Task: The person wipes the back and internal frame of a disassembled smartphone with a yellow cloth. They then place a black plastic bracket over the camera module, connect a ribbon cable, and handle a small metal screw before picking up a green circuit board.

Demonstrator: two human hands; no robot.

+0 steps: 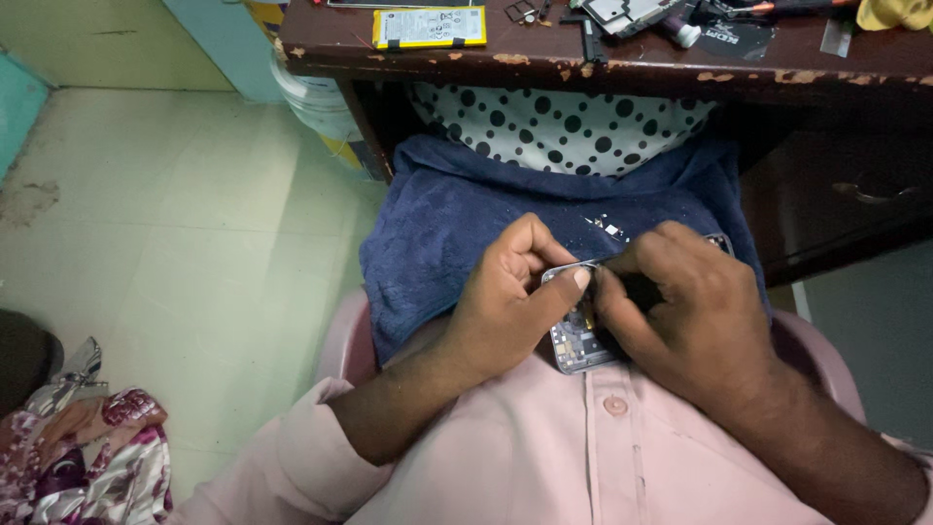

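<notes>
An opened phone (575, 340) with its inner boards showing lies on my lap over a dark blue towel (457, 214). My left hand (510, 301) grips its left edge, thumb pressed on the top corner. My right hand (695, 311) covers the phone's right side, fingertips pinched at the same top corner; whether a tool is in them is hidden. Tiny loose parts (610, 228) lie on the towel just beyond the hands.
A worn dark wooden desk (622, 68) stands ahead, bearing a yellow flat battery (430, 26), phone parts and tools. A polka-dot cloth (564, 122) hangs under it. A white bucket (316, 97) stands at left, patterned fabric (87, 457) on the tiled floor.
</notes>
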